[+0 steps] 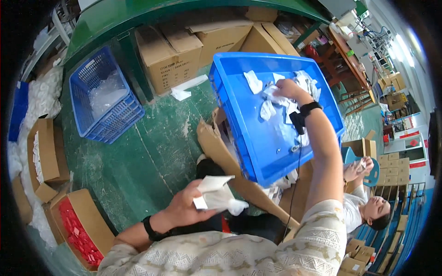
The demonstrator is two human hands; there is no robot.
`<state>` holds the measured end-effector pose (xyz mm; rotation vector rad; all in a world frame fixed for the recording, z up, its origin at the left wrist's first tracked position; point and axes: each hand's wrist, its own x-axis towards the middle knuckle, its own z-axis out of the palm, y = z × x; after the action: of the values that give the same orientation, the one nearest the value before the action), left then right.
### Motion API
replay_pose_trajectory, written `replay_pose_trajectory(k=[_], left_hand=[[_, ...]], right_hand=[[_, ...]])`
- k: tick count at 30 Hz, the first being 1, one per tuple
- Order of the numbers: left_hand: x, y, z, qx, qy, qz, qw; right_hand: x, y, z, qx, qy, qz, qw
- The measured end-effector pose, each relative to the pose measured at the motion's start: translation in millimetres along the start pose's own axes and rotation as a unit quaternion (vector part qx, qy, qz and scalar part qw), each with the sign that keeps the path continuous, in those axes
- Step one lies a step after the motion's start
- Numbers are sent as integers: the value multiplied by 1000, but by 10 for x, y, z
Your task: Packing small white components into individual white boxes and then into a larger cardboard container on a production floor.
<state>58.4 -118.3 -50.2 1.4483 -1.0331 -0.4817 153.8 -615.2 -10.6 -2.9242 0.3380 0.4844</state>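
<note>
My left hand is closed around a small white paper box whose flap stands up. A crumpled, whitish plastic bag sticks out at the box's right end. My right hand reaches into a shallow blue plastic tray, its fingers curled down among small white bags. What those fingers pinch, if anything, is hidden. More wrapped packets lie heaped just beyond that hand. The tray rests tilted over an open cardboard carton.
At left stand a blue crate with clear plastic inside and a carton of red packets. Cartons sit under a green bench. A dark cable hangs from my right wrist. A co-worker sits at right.
</note>
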Motion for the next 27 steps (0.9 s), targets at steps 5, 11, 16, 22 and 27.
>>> replay_pose_trajectory(k=[5, 11, 16, 22, 27], left_hand=[[-70, 185, 9, 136, 0, 2, 991], [-225, 299, 106, 177, -19, -50, 983], [-272, 371, 246, 169, -21, -12, 985], [-385, 497, 366, 216, -13, 34, 976], [-461, 561, 425, 212, -7, 21, 977]], right_hand=[[-1227, -747, -396, 169, 63, -66, 981], [-2646, -1799, -483, 273, 32, -68, 959], [-3301, -2352, -124, 290, 119, -113, 943], [-3400, -2622, 515, 127, 223, -232, 938], [-3414, -2590, 631, 107, 98, -268, 953]])
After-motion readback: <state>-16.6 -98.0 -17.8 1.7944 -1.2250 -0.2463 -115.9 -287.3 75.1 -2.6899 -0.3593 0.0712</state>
